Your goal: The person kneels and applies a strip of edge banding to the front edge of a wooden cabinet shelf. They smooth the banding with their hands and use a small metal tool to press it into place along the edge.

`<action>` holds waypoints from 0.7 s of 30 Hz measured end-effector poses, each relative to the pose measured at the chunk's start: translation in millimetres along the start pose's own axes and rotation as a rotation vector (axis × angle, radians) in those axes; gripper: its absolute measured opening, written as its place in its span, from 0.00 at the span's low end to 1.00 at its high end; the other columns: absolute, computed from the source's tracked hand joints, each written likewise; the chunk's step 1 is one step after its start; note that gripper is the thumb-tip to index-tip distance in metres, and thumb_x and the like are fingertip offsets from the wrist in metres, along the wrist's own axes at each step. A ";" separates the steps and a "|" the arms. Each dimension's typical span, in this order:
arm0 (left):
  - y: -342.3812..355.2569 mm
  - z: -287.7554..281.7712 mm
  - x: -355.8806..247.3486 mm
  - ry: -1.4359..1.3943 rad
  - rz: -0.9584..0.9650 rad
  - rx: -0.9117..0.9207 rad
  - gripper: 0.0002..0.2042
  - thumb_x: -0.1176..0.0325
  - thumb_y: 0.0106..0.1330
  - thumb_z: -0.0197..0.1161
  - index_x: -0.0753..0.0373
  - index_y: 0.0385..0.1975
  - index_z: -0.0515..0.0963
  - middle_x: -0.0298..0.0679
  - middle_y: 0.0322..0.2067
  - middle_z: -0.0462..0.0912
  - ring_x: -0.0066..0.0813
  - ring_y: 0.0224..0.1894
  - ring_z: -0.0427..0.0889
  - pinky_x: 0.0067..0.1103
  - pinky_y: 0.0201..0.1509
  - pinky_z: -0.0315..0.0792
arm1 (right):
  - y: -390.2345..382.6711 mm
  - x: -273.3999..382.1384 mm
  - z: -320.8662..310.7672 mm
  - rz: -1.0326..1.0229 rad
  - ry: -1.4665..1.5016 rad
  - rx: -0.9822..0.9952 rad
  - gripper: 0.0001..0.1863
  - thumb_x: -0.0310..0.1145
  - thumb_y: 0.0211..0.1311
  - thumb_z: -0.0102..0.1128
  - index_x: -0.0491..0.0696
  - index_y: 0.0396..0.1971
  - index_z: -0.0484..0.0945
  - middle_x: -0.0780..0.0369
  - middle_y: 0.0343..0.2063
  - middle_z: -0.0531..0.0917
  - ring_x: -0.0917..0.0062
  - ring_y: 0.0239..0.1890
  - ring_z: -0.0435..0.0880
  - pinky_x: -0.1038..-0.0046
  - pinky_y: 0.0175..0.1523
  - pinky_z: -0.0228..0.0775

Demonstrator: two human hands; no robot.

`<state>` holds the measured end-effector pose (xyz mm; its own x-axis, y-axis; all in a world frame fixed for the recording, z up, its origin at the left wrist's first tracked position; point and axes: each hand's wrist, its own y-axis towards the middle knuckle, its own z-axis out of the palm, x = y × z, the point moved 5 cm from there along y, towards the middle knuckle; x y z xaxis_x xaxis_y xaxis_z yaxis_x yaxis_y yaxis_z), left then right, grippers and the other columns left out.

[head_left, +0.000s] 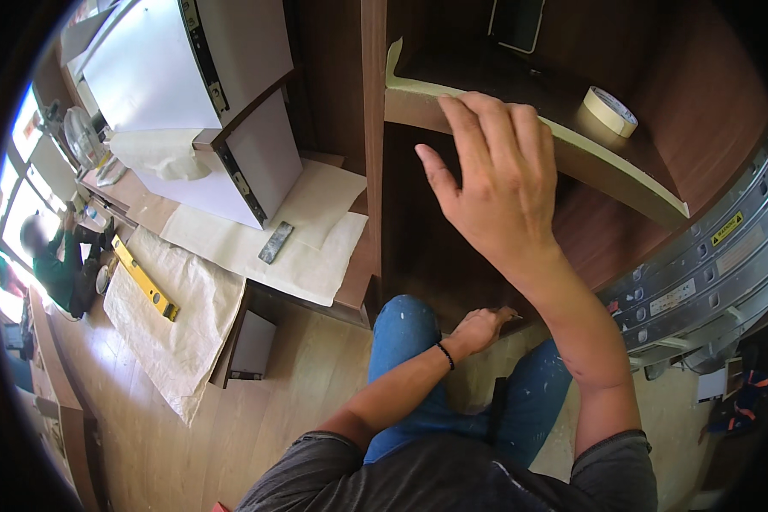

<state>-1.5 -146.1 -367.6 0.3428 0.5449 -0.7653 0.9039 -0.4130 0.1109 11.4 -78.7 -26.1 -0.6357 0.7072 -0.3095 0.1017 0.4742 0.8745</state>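
- The shelf (587, 171) is seen inside a brown wooden cabinet, and a strip of masking tape (606, 160) is laid along its front edge; the strip's loose end is turned up at the shelf's left end.
- The right hand (497, 175) is held at the shelf's front edge, its back shown and its thumb spread away from the fingers; nothing is seen to be grasped, and whether the strip is touched by the fingertips cannot be told.
- The left hand (476, 331) is lowered well below the shelf, near the knees, with its fingers curled; something small and thin seems to stick out past them, but whether it is gripped cannot be told. A black bracelet (445, 355) is worn on that wrist.
- A roll of tape (604, 122) is set on top of the shelf, toward its right end.
- To the left of the shelf, a small grey block (276, 242) is laid on pale paper (222, 241) beside white drawers (260, 154).
- Farther left of the shelf, a yellow level (145, 279) is rested on a crumpled sheet (179, 341).
- To the right of the shelf, a metal ladder (700, 273) can be seen.
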 end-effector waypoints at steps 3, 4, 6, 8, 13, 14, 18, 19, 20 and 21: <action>2.6 4.6 4.8 -0.034 0.024 -0.045 0.18 0.75 0.74 0.56 0.58 0.62 0.81 0.52 0.49 0.91 0.55 0.52 0.90 0.45 0.58 0.82 | -6.2 -9.5 -4.3 -0.016 -0.016 -0.045 0.27 0.43 0.56 0.80 0.47 0.53 0.85 0.64 0.50 0.82 0.66 0.48 0.79 0.62 0.55 0.74; 4.7 9.7 10.3 -0.047 0.092 -0.108 0.19 0.75 0.74 0.57 0.58 0.62 0.81 0.53 0.45 0.91 0.56 0.48 0.90 0.46 0.55 0.82 | -6.8 -11.2 -6.7 -0.019 -0.023 -0.049 0.27 0.43 0.56 0.80 0.47 0.53 0.85 0.64 0.50 0.82 0.66 0.47 0.79 0.62 0.55 0.74; 7.5 20.4 22.5 -0.071 0.228 -0.241 0.19 0.75 0.73 0.59 0.57 0.63 0.79 0.56 0.37 0.90 0.58 0.42 0.90 0.48 0.49 0.83 | -3.5 -11.1 -9.2 -0.017 -0.020 -0.052 0.27 0.44 0.56 0.80 0.47 0.53 0.85 0.64 0.49 0.82 0.66 0.47 0.78 0.62 0.53 0.73; 7.1 21.5 20.8 -0.034 0.198 -0.203 0.20 0.75 0.73 0.59 0.57 0.64 0.78 0.56 0.37 0.90 0.58 0.42 0.90 0.48 0.50 0.83 | -3.7 -13.2 -9.5 -0.007 -0.026 -0.036 0.27 0.44 0.56 0.80 0.47 0.52 0.85 0.65 0.49 0.82 0.67 0.47 0.78 0.62 0.52 0.72; 5.4 7.9 4.3 -0.036 -0.009 -0.017 0.18 0.73 0.74 0.57 0.57 0.62 0.82 0.53 0.49 0.91 0.55 0.52 0.90 0.45 0.58 0.82 | 6.1 -4.3 3.1 0.005 -0.028 -0.043 0.26 0.45 0.54 0.81 0.47 0.49 0.85 0.65 0.47 0.81 0.67 0.47 0.77 0.61 0.53 0.70; 4.4 6.5 4.8 -0.024 -0.005 -0.017 0.18 0.74 0.74 0.57 0.57 0.62 0.82 0.52 0.49 0.91 0.55 0.52 0.90 0.45 0.58 0.82 | 8.4 -1.1 5.3 0.008 -0.018 -0.038 0.25 0.45 0.53 0.81 0.48 0.48 0.85 0.65 0.47 0.81 0.67 0.47 0.77 0.60 0.53 0.70; 4.2 10.3 13.5 -0.022 0.000 -0.043 0.20 0.76 0.73 0.56 0.56 0.63 0.82 0.52 0.49 0.91 0.56 0.52 0.89 0.46 0.59 0.82 | 8.9 -1.4 2.1 0.004 0.005 -0.071 0.25 0.45 0.54 0.81 0.48 0.48 0.85 0.66 0.47 0.81 0.67 0.48 0.78 0.60 0.53 0.70; 5.1 14.3 18.2 -0.022 0.034 -0.072 0.20 0.75 0.73 0.57 0.56 0.63 0.81 0.52 0.47 0.91 0.56 0.51 0.90 0.46 0.58 0.82 | 7.1 -5.6 -1.6 0.008 -0.011 -0.061 0.24 0.45 0.55 0.81 0.49 0.48 0.86 0.66 0.47 0.82 0.67 0.48 0.79 0.60 0.52 0.70; 5.6 17.6 22.7 -0.021 0.067 -0.102 0.20 0.75 0.73 0.58 0.56 0.63 0.81 0.52 0.46 0.91 0.57 0.50 0.90 0.46 0.56 0.83 | 4.2 -9.3 -4.7 0.006 -0.017 -0.068 0.24 0.45 0.56 0.80 0.49 0.48 0.86 0.66 0.48 0.82 0.67 0.48 0.79 0.60 0.53 0.70; 6.3 21.2 26.8 -0.020 0.100 -0.132 0.20 0.75 0.73 0.59 0.56 0.63 0.80 0.51 0.44 0.91 0.57 0.48 0.90 0.47 0.54 0.83 | 1.4 -12.9 -7.6 0.003 -0.023 -0.074 0.23 0.45 0.56 0.80 0.49 0.49 0.86 0.66 0.48 0.83 0.67 0.48 0.79 0.60 0.53 0.70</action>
<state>8.0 -149.5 -400.9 0.4290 0.4905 -0.7585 0.8916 -0.3645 0.2685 13.9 -91.1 -18.1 -0.6178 0.7207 -0.3144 0.0460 0.4323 0.9006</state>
